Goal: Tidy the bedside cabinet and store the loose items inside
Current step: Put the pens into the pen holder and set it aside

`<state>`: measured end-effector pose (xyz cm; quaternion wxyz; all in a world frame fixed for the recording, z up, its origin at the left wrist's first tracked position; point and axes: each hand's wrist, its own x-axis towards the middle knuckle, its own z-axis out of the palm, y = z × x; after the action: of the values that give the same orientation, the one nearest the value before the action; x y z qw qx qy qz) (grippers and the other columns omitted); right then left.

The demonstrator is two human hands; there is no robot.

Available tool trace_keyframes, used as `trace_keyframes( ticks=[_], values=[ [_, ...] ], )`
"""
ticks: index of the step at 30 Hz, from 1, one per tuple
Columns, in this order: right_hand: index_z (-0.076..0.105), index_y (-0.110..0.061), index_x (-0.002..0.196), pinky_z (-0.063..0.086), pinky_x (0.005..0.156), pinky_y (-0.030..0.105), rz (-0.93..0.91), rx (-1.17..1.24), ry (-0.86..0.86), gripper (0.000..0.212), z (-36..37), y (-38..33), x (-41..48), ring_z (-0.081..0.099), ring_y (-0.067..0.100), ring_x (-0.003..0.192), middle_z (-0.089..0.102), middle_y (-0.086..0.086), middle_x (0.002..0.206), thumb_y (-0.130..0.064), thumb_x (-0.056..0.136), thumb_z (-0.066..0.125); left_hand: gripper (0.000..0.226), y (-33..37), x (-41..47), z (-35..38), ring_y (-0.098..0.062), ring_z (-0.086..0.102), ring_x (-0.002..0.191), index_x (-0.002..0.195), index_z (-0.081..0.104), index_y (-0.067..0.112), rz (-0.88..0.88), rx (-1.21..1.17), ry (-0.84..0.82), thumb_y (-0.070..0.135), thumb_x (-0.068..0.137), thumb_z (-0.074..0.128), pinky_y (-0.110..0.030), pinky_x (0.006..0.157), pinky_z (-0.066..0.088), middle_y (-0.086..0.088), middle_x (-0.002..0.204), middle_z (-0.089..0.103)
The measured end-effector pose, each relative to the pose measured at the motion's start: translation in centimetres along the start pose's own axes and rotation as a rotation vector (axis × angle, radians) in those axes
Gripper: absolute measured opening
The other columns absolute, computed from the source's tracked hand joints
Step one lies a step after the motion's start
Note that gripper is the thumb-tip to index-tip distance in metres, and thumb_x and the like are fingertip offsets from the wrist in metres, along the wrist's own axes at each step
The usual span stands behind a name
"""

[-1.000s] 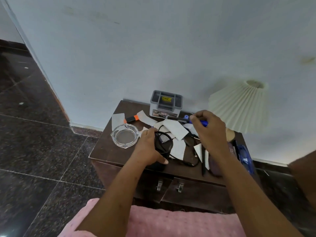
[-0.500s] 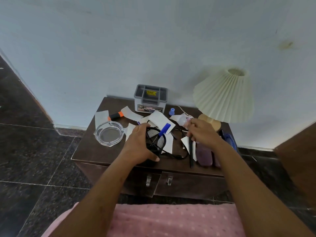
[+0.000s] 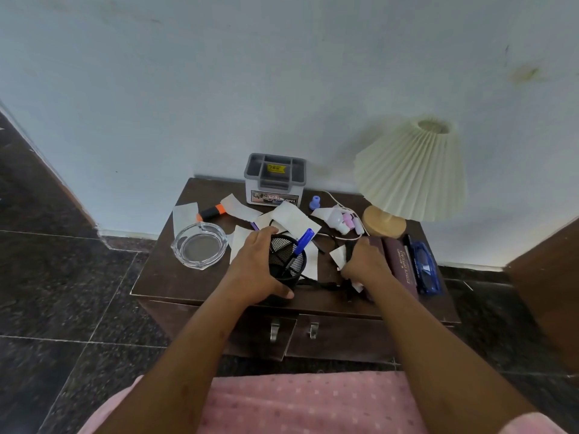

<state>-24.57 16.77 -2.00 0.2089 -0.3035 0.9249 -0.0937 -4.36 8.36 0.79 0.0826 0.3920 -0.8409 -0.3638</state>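
A dark wooden bedside cabinet [image 3: 163, 278] is strewn with loose items. My left hand [image 3: 255, 266] grips a black mesh pen cup [image 3: 286, 256] near the front edge; a blue pen [image 3: 304, 241] stands tilted in it. My right hand [image 3: 365, 263] is closed down on a black pen and a scrap of white paper [image 3: 339, 256] beside a maroon case [image 3: 399, 261]. White paper slips [image 3: 294, 219], an orange highlighter [image 3: 211, 212] and a black cable [image 3: 316, 283] lie around. The cabinet's two doors [image 3: 340, 339] with metal handles are below; the left one stands slightly ajar.
A glass ashtray [image 3: 200, 245] sits at the left. A grey organiser box [image 3: 275, 180] stands against the wall. A pleated lamp [image 3: 410, 172] occupies the right rear, blue glasses [image 3: 424, 266] the right edge. Small lilac caps [image 3: 315, 202] and a white cable [image 3: 344, 220] lie near the lamp base.
The blue pen went from my right hand into the mesh cup. My right hand then dropped toward the front right and closed on a black pen and paper. My left hand stayed on the cup.
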Motion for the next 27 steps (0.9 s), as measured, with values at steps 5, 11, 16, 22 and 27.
trace_keyframes(
  ticks=[5,11,16,22,27],
  values=[
    [0.052,-0.006,0.085,0.040,0.060,0.027,0.106,0.410,-0.151,0.006,-1.7,-0.6,-0.4,0.051,0.022,0.072,0.051,0.011,0.081,-0.012,0.085,0.051,0.113,0.2,0.0,-0.3,-0.021,0.033,0.134,0.143,0.024,0.024,0.003,0.013,-0.015,0.027,0.052,0.090,-0.036,0.106,0.036,-0.001,0.147,0.030],
    [0.046,-0.016,0.072,0.020,0.031,0.012,0.245,0.763,-0.348,0.021,-5.1,-1.1,-2.4,0.029,0.004,0.034,0.036,-0.003,0.058,-0.012,0.091,0.041,0.113,0.2,-0.1,-0.4,-0.020,0.035,0.132,0.142,0.025,0.024,0.000,0.042,-0.044,0.030,0.051,0.090,-0.034,0.104,0.036,0.000,0.145,0.032],
    [0.047,-0.021,0.081,0.024,0.038,0.016,-0.153,0.979,-0.315,0.025,-6.2,-2.4,-3.8,0.030,0.006,0.043,0.038,-0.007,0.052,-0.034,0.099,0.037,0.113,0.2,-0.1,-0.5,-0.019,0.035,0.133,0.142,0.025,0.024,0.004,0.048,-0.047,0.031,0.050,0.090,-0.034,0.105,0.036,0.000,0.145,0.032],
    [0.051,-0.024,0.099,0.039,0.098,0.034,-0.477,1.031,-0.278,0.022,-3.6,-5.6,-5.5,0.059,0.013,0.109,0.069,-0.009,0.100,-0.014,0.103,0.032,0.112,0.0,0.1,-0.3,-0.018,0.037,0.129,0.141,0.028,0.022,0.036,0.020,-0.032,0.039,0.049,0.089,-0.032,0.103,0.035,0.000,0.142,0.036],
    [0.044,-0.015,0.102,0.042,0.084,0.011,-0.541,1.003,-0.125,0.011,-3.3,-6.8,-5.9,0.058,-0.001,0.100,0.067,-0.005,0.105,-0.012,0.102,0.034,0.109,-0.6,0.4,-0.6,-0.015,0.043,0.118,0.138,0.033,0.021,0.010,-0.007,0.032,0.043,0.047,0.089,-0.026,0.094,0.037,0.000,0.135,0.041]
  ],
)
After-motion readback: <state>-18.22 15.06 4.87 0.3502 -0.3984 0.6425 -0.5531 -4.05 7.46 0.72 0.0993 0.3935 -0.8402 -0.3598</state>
